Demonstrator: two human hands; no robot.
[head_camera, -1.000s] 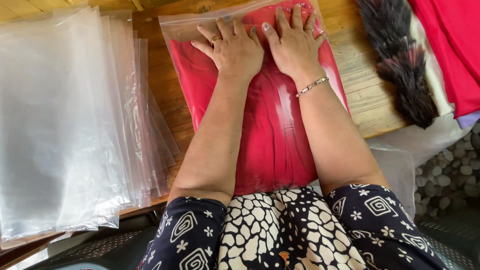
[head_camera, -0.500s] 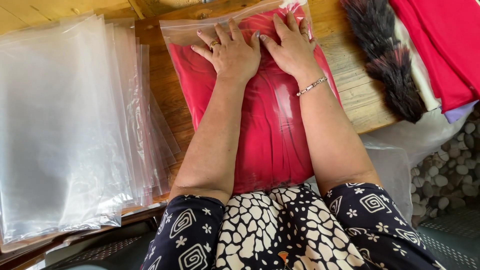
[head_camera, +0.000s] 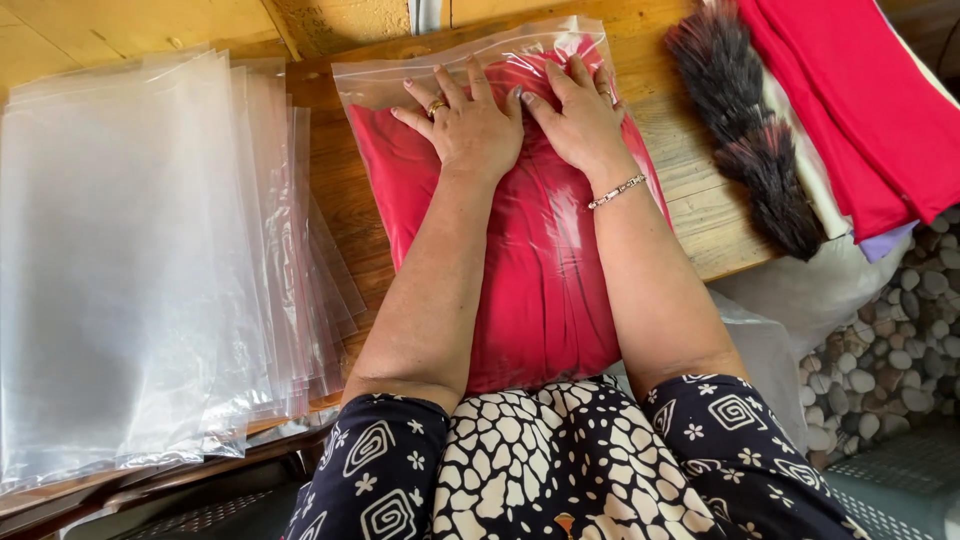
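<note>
Red garment in clear bag — under both hands | fingers spread, flat

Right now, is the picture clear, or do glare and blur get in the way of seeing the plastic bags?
Head view: soft daylight, sharp throughout, no motion blur. The stack of clear bags catches a milky sheen that hides the wood beneath. Light glare streaks the top of the bag of red cloth above the left hand and right hand. Straight edges bow slightly toward the corners.

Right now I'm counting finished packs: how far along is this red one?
Done: red garment sits inside the clear bag. In hand: left hand and right hand press flat on it. Left: whether its top edge is sealed can't be told; stack of empty bags remains.
</note>
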